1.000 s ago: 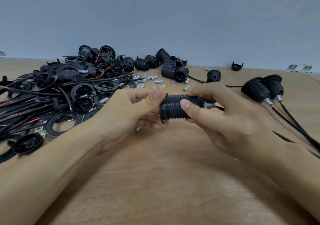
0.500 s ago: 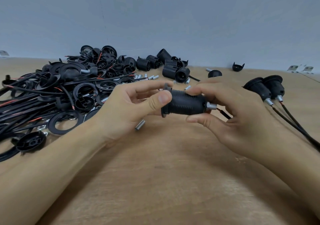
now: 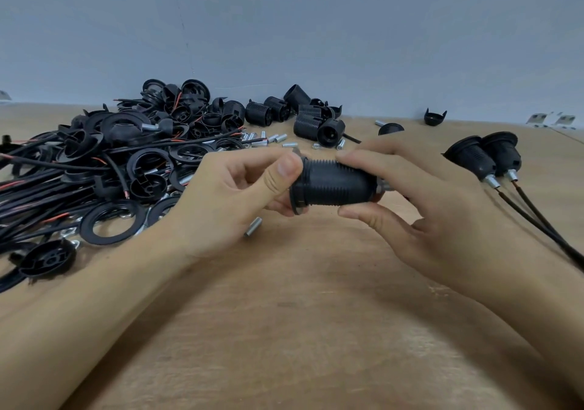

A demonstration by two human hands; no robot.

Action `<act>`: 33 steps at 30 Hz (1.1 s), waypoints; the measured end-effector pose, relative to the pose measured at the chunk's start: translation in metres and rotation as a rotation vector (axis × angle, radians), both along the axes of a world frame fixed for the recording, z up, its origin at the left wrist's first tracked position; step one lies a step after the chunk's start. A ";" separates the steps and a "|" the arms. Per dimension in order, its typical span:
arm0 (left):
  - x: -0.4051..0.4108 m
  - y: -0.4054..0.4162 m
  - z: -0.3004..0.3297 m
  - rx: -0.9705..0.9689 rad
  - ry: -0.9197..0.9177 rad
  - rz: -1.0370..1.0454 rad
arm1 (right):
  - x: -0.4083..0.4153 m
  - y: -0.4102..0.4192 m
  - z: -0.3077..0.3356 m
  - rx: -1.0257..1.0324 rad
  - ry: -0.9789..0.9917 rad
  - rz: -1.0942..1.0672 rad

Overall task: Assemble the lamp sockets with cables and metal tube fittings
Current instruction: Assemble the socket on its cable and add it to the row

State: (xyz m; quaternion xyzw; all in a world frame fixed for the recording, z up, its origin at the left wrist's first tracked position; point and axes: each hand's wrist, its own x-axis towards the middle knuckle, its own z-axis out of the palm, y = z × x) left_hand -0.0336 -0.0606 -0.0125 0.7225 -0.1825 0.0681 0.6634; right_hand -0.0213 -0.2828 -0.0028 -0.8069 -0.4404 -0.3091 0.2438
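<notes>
No brand, label or readable writing shows on any part.

At the centre of the frame a black ribbed plastic lamp socket [image 3: 335, 185] lies on its side in the air above the wooden surface [image 3: 300, 314], held between both hands. The left hand [image 3: 234, 194] pinches its flanged left rim, thumb on the near upper edge and curled fingers [image 3: 281, 208] behind and below it. The right hand [image 3: 439, 210] grasps the socket's right end, fingers over the top and thumb beneath; a short silver metal tube fitting [image 3: 380, 186] pokes out there, partly hidden by the fingers.

One loose silver metal tube [image 3: 253, 226] lies on the surface just below the left hand. The left of the frame holds a heap of black plastic rings, caps and black cables with red wire ends [image 3: 104, 169]. Behind the hands lie several loose black ribbed socket bodies [image 3: 313, 121] and scattered small silver tubes [image 3: 268, 139]. At the right edge rest two finished black sockets with silver fittings and dark cables [image 3: 483, 159], side by side and touching.
</notes>
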 end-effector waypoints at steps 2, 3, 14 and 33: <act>-0.001 -0.001 0.001 -0.038 0.046 -0.011 | 0.000 -0.002 0.000 -0.028 -0.085 -0.002; -0.001 -0.001 0.002 -0.057 0.073 -0.026 | 0.000 -0.002 0.000 -0.039 -0.130 0.001; -0.001 -0.002 0.010 -0.057 0.420 -0.108 | -0.007 0.004 -0.005 -0.086 -0.393 0.027; 0.000 -0.001 0.009 -0.157 -0.002 0.039 | 0.011 0.002 -0.010 0.265 0.446 -0.009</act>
